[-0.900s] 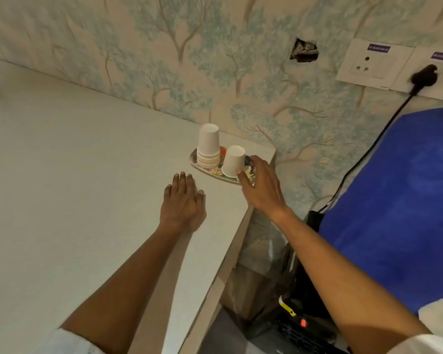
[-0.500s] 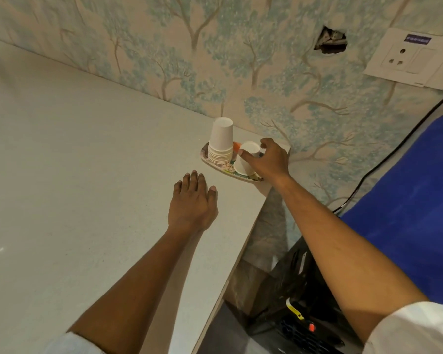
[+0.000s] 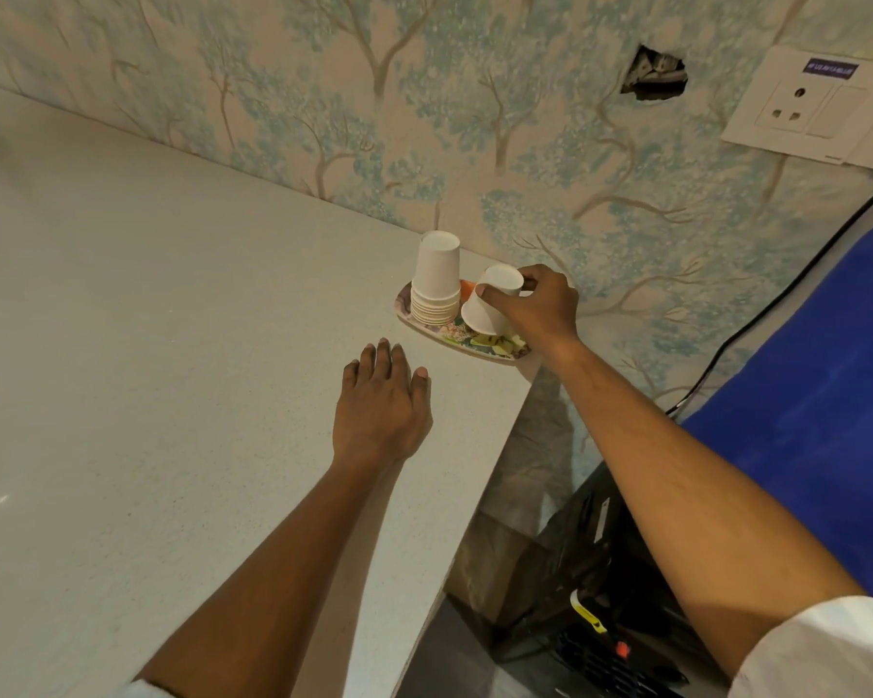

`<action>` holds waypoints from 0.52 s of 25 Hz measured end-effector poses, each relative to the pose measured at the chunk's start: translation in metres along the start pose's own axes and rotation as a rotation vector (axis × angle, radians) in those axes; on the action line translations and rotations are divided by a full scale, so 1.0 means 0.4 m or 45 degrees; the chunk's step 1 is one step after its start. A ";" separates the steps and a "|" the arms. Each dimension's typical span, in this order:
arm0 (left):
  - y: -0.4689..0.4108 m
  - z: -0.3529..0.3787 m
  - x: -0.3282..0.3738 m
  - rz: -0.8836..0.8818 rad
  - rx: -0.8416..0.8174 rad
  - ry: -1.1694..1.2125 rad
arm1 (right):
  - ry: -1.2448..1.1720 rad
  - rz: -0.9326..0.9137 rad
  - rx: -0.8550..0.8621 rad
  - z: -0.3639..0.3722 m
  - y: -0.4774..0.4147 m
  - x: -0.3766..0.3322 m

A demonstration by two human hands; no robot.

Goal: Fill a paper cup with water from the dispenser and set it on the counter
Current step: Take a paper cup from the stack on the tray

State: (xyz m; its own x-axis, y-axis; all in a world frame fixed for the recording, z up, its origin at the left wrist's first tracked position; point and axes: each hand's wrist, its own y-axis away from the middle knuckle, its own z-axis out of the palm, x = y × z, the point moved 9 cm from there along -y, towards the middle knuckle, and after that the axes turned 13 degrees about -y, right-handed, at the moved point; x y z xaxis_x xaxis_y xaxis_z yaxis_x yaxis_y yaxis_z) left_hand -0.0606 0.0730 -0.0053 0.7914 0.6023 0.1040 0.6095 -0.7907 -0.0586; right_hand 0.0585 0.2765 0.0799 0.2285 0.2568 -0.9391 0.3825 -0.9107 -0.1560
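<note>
Tree-patterned wallpaper backs a pale table (image 3: 147, 319) that runs from the left of the frame to its corner at centre right. On that corner sits a small patterned tray (image 3: 475, 345) with a stack of upturned paper cups (image 3: 435, 284) and, beside it, a single paper cup (image 3: 490, 302), tilted and grasped by the right hand (image 3: 535, 309) between thumb and fingers. The left hand (image 3: 381, 405) lies flat and released on the table, holding nothing. This looks like the pick-up step: the cup must next be lifted clear, turned mouth-up and carried to the dispenser, which I cannot make out for certain.
</note>
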 end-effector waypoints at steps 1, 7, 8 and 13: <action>-0.001 0.001 -0.001 -0.001 0.006 -0.006 | -0.010 -0.014 -0.001 -0.007 0.003 -0.008; -0.002 0.004 -0.001 0.002 0.026 -0.018 | -0.107 -0.024 -0.025 -0.067 0.065 -0.032; -0.002 0.004 0.000 0.003 0.031 -0.021 | -0.153 -0.001 -0.034 -0.078 0.078 -0.028; 0.009 -0.011 -0.007 -0.046 0.115 0.185 | -0.547 0.203 -0.045 -0.130 0.150 0.025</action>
State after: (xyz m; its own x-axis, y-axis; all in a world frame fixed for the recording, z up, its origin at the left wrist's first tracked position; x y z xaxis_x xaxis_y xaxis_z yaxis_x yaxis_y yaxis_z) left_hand -0.0606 0.0680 -0.0016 0.7580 0.6026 0.2495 0.6441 -0.7518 -0.1410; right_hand 0.1305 0.2412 0.0771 -0.1024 -0.0496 -0.9935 0.4047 -0.9144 0.0040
